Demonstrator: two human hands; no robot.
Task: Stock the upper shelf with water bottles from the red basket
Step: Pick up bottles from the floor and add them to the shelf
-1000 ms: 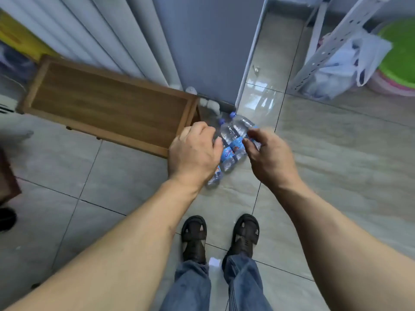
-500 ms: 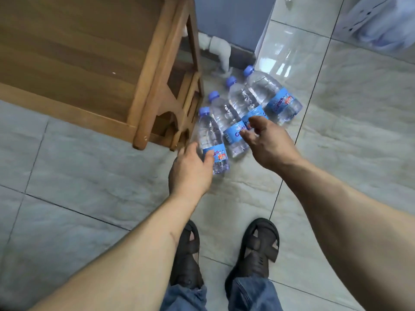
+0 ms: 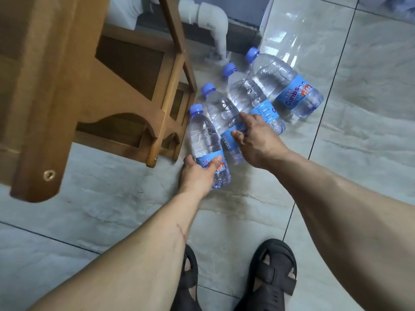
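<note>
Both hands had a grip on bottles lying on the tiled floor point(image 3: 336, 153). Nearest, the left hand point(image 3: 197, 176) curled its fingers and thumb round the lower body of the first water bottle point(image 3: 203, 135), just beside the wooden shelf unit point(image 3: 67, 97). Next, the right hand point(image 3: 258, 140) pinched the label of the second bottle point(image 3: 221, 111). Beyond it lay a third bottle point(image 3: 247, 93), then a larger fourth bottle point(image 3: 280, 81), side by side, blue caps pointing toward the white pipe point(image 3: 215, 25).
</note>
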